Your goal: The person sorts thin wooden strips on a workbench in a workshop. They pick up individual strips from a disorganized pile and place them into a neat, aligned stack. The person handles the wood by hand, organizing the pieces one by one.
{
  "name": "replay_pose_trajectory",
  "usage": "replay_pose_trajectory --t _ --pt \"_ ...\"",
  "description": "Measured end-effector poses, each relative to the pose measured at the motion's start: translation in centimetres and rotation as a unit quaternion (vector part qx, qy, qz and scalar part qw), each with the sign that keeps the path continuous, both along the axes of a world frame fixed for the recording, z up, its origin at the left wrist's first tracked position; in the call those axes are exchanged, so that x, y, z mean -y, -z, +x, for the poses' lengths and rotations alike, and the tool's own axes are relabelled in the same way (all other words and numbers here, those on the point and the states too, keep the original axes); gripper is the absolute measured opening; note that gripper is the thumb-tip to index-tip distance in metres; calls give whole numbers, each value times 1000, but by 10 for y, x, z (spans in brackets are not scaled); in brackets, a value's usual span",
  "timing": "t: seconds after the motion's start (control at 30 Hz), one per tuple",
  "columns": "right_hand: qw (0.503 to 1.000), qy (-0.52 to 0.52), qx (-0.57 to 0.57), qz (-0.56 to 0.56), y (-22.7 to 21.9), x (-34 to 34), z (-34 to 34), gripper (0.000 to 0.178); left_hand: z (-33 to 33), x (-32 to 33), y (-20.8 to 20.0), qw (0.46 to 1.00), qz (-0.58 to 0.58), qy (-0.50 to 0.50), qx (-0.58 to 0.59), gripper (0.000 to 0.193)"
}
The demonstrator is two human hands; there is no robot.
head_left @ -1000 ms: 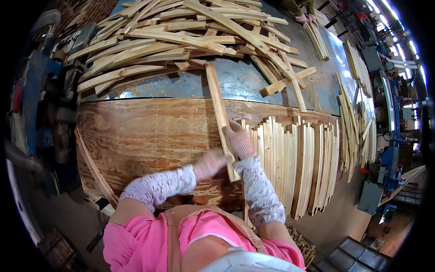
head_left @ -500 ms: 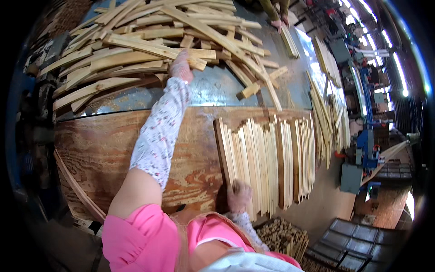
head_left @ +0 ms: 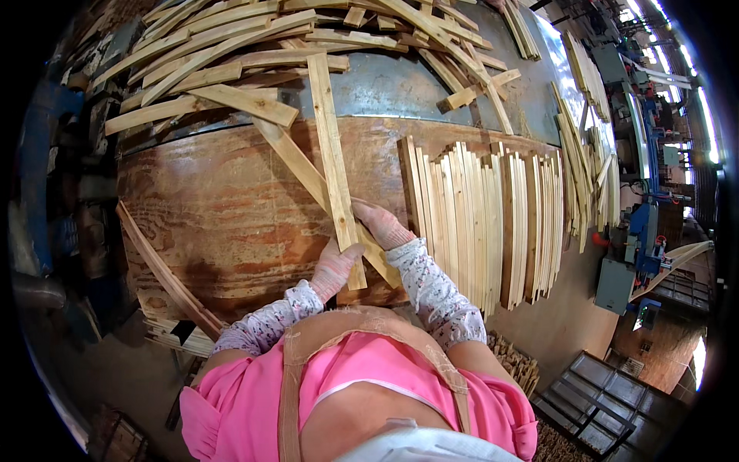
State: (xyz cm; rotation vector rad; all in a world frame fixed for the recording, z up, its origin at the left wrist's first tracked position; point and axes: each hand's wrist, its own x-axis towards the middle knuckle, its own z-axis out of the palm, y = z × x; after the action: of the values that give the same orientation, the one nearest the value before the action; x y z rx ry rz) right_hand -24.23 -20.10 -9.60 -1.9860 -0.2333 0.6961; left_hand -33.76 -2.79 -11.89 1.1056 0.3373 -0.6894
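Observation:
Two pale wooden slats cross in front of me above the plywood bench top. My left hand (head_left: 336,266), in a thin pinkish glove, is closed round the near end of the upper slat (head_left: 327,135), its thumb lying over the wood. Beneath it a second slat (head_left: 294,160) runs diagonally from the far left toward my waist. Against the right edges of both, close to the crossing, is my gloved right hand (head_left: 377,222), fingers curled in around the wood and partly hidden by it.
A loose heap of slats (head_left: 246,58) covers the metal table at the far side. Right of my hands lies a row of slats (head_left: 462,215) side by side. A curved strip (head_left: 165,269) leans at the left edge. Another person's slats (head_left: 522,32) are at the far right.
My left hand has come back from the heap to my waist, bringing a slat. My right hand has left the row's near left corner and moved to the crossed slats.

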Motion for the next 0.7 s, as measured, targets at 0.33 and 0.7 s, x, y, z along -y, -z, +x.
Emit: replay_pose_trajectory --t 0.33,0.7 --pt "910 381 -148 69 -32 19 -101 58 -33 -28 -31 972 167 89 142 51" --pt "832 327 184 -408 21 85 -175 25 -57 -5 -8 887 373 211 175 86"
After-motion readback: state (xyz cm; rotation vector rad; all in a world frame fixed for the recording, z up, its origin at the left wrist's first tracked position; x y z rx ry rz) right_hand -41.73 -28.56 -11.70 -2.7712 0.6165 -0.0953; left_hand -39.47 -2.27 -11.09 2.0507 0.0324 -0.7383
